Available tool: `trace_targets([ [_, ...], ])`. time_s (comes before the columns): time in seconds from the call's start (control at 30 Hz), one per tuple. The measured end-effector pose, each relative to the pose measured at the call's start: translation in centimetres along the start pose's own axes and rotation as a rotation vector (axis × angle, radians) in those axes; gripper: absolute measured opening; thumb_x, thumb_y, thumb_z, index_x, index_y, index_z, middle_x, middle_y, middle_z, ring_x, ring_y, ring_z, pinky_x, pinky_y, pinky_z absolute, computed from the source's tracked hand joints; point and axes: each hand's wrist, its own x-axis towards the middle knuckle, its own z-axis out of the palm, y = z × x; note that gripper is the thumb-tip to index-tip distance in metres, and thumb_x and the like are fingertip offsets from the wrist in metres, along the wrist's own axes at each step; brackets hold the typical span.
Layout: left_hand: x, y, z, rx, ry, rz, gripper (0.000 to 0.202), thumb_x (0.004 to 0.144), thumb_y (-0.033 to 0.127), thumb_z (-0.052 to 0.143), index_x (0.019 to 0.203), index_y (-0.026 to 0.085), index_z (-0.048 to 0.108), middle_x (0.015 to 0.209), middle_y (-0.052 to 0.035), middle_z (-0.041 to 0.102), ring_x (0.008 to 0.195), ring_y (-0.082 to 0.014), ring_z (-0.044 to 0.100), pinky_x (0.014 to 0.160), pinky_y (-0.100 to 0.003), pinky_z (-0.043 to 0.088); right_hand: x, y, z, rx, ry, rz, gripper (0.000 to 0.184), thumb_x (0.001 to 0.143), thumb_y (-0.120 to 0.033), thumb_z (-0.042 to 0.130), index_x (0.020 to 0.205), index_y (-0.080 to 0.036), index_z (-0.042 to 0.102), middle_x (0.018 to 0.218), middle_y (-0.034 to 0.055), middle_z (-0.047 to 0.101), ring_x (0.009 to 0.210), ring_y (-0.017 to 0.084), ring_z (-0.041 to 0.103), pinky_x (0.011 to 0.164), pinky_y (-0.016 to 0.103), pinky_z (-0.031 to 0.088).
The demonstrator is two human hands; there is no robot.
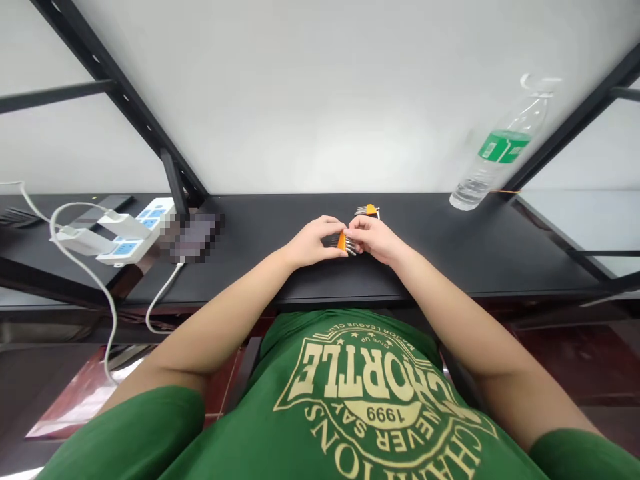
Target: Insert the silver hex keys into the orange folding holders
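Note:
Over the black tabletop, my left hand (pixel 315 241) pinches a hex key set (pixel 342 241) by its orange holder, thumb along the near side and fingers on the far side. Silvery key ends fan out of the holder toward my right hand (pixel 375 239). The right fingertips are closed against the holder's right side and the keys; which single key they touch is hidden. Just beyond my right hand lies a second hex key set (pixel 370 210), also orange with metal keys, partly covered by the hand.
A clear water bottle (pixel 505 147) with a green label stands at the back right. To the left are a white power strip (pixel 137 233) with plugged-in chargers and a blurred-out phone-like device (pixel 195 237) on a white cable. Black metal frame bars (pixel 145 127) rise at both sides.

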Motion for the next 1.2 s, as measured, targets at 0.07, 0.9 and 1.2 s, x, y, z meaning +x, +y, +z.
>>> trace_targets([
  [0.07,0.2,0.1,-0.2,0.055,-0.016,0.016,0.044,0.087,0.048,0.083,0.125,0.028,0.074,0.124,-0.0072,0.076,0.121,-0.0275,0.066,0.112,-0.043,0.052,0.1,0.1,0.1,0.036,-0.019,0.077,0.055,0.071,-0.066,0.089,0.08,-0.023,0.055,0.062,-0.004,0.056,0.053,0.012,0.05,0.05,0.026,0.039],
  [0.9,-5.8,-8.4,-11.9,0.464,0.4,-1.208,0.097,0.082,0.072,0.075,0.154,0.014,0.045,0.163,-0.0289,0.041,0.154,-0.0545,0.035,0.117,-0.072,0.032,0.5,1.1,-1.6,-0.468,0.27,-0.079,0.015,0.09,-0.038,0.069,0.089,-0.024,0.065,0.075,-0.0005,0.064,0.061,0.017,0.06,0.064,0.034,0.053],
  [1.2,-5.0,-6.5,-10.3,0.548,0.468,-1.09,0.091,0.086,0.063,0.071,0.16,0.019,0.042,0.168,-0.0284,0.038,0.152,-0.0535,0.038,0.118,-0.074,0.034,0.4,1.2,-1.4,-0.607,0.287,-0.154,0.013,0.092,-0.037,0.066,0.093,-0.024,0.066,0.083,0.0023,0.066,0.075,0.021,0.062,0.075,0.037,0.054],
])
